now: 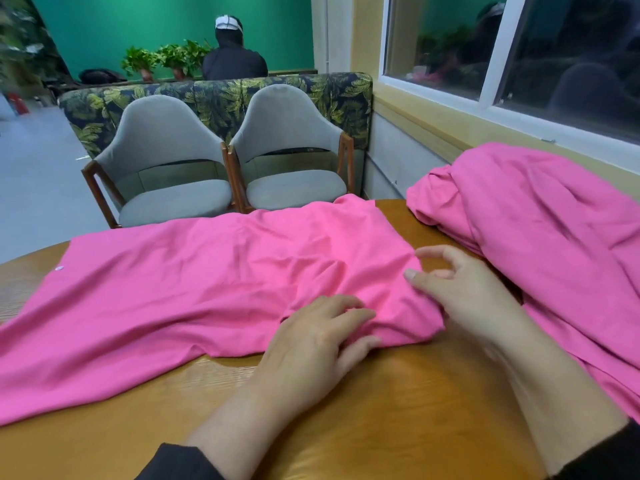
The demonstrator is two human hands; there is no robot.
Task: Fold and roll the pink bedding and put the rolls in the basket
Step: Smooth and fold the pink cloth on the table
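Both hands worked the pink sheet [207, 289]: I saw left hand [311, 344] pressing flat at six o'clock, right hand [460, 292] pinching its edge, likely starting a fold.

Even, soft indoor light gives faint shadows and a mild sheen on the bench [398, 403], the dark window [519, 46] mirrors the room, and wide-angle distortion bends the edges.
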